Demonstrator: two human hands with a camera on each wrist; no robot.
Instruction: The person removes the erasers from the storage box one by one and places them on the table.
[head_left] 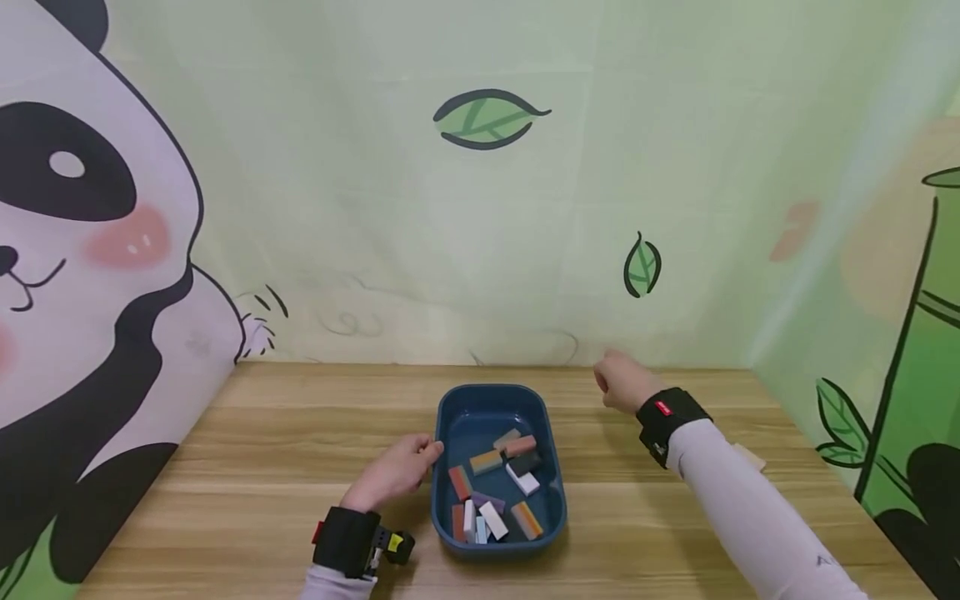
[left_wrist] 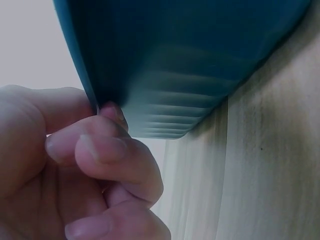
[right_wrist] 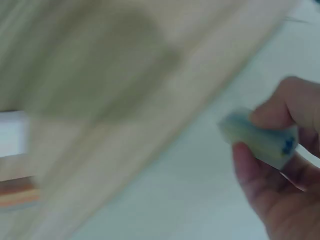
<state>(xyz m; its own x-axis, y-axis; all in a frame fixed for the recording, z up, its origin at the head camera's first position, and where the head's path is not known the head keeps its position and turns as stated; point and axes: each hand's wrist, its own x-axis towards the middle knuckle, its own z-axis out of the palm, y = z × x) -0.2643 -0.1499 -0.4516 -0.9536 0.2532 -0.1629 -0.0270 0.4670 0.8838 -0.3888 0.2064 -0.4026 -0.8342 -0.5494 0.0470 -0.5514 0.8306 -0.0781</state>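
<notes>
A deep blue plastic tub [head_left: 551,467] stands on the wooden table with several two-tone blocks [head_left: 486,462] heaped mostly in its nearer half. My left hand [head_left: 397,471] is at the tub's left side. In the left wrist view its thumb and finger [left_wrist: 107,150] pinch the tub's rim [left_wrist: 75,55]. Out to the right of the tub, near the table's far edge, my right hand [head_left: 628,383] is raised. It pinches a small pale blue-and-cream block [right_wrist: 257,137] between thumb and fingers, with a dark blue mark at one end. The head view hides this block behind the hand.
A pale piece [head_left: 750,457] lies on the table beyond the right sleeve. The right wrist view shows a white block [right_wrist: 12,134] and an orange-striped block [right_wrist: 19,195] on the wood. A printed cloth backdrop [head_left: 495,250] rises behind the table.
</notes>
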